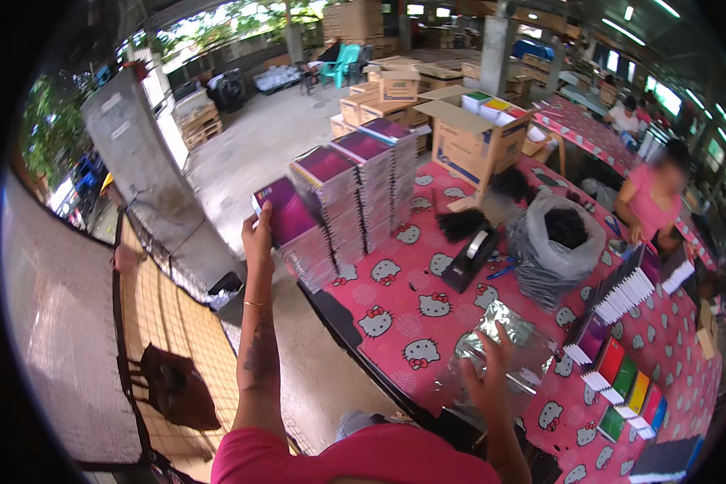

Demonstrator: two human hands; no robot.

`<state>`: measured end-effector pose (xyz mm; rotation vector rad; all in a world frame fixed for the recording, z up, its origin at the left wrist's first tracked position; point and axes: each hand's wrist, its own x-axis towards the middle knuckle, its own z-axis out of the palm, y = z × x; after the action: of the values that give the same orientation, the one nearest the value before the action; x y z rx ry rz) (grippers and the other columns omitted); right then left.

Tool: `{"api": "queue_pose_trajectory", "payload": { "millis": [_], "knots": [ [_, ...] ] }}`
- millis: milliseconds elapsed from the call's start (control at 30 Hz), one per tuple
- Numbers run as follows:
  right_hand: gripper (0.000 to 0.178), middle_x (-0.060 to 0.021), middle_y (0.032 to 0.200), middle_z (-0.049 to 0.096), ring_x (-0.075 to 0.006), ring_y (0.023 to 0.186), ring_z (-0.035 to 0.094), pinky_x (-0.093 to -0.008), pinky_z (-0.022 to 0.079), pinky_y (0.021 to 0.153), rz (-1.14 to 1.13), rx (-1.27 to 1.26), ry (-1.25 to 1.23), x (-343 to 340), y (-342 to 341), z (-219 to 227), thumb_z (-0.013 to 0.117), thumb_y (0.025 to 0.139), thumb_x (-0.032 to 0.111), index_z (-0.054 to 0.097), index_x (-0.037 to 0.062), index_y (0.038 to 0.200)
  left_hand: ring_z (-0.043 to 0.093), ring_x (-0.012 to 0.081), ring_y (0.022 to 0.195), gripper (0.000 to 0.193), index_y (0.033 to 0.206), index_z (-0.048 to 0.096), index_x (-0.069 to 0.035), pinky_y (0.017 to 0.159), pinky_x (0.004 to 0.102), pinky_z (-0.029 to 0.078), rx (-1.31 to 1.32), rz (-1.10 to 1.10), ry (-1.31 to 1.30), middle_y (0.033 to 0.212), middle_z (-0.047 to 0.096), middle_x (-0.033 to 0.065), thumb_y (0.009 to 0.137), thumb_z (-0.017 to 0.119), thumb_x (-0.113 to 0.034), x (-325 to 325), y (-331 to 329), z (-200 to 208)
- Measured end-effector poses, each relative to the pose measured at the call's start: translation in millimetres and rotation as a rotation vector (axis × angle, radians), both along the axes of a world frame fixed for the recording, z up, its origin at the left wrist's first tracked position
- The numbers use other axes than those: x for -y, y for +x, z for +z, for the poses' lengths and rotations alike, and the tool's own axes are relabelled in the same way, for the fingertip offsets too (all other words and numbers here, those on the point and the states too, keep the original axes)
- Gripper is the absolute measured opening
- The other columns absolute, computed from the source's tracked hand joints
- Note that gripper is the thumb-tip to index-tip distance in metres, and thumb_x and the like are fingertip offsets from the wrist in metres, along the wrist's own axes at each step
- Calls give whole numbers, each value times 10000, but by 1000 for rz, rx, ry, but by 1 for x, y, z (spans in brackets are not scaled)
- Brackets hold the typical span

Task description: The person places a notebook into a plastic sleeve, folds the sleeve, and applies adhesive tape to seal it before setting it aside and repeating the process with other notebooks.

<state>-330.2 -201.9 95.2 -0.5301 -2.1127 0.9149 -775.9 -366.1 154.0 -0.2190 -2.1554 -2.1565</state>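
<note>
My left hand [256, 234] is stretched out to the nearest stack and grips the edge of the purple notebook [286, 208] on top of it. The notebook's cover is dark purple and magenta, and it lies slightly tilted on the pile. Behind it, more tall stacks of notebooks [383, 198] in clear wrap stand in a row. My right hand [488, 371] has its fingers spread and hovers over or touches shiny clear plastic sheets [512, 343] near the table's front edge. Nothing is visibly held in it.
On the pink patterned table [395, 282] stand a black tape dispenser [472, 258], a grey plastic bag [544, 274] with black contents, and an open carton [476, 149] of notebooks. Rows of colourful notebooks [625, 387] lie to the right. A co-worker [657, 189] in pink works across the table.
</note>
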Motion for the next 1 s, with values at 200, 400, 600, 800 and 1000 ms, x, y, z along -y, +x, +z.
{"api": "queue_pose_trajectory", "payload": {
  "millis": [200,400,600,800,1000],
  "knots": [
    [479,-234,1389,440,-386,1322,408,-488,386,1061,-222,188,-52,-13,59,-43,661,895,211,525,89,1338,589,210,1087,543,1425,449,-91,892,321,504,7,-314,204,1320,565,109,992,521,-411,-46,-12,-56],
    [570,-265,1424,353,-463,1275,426,-511,436,1009,-660,290,-60,-37,169,-98,719,838,218,492,120,1352,589,338,1142,588,1395,490,15,988,402,477,-285,453,-353,1354,536,231,999,495,-420,-34,-8,-38],
    [526,-290,1366,415,-468,1250,448,-520,428,998,-1217,323,-25,-75,365,-137,732,823,216,526,98,1292,470,342,1289,465,1377,468,35,1117,438,328,-953,-544,-179,1381,508,203,961,587,-137,-187,264,-45],
    [538,-215,1419,428,-417,1309,422,-505,387,1058,-1444,416,13,-149,534,-131,677,814,122,514,80,1325,473,413,1265,609,1360,482,-5,1111,491,332,-1061,-1537,-226,1345,514,221,814,704,-159,-246,575,-142],
    [631,-143,1458,437,-329,1338,420,-490,396,1054,-1314,845,159,-198,664,-140,634,796,52,469,120,1401,552,352,1135,377,1181,566,33,955,454,469,-1370,-1670,-126,1201,564,224,846,618,-135,-315,801,-188]
  ]
}}
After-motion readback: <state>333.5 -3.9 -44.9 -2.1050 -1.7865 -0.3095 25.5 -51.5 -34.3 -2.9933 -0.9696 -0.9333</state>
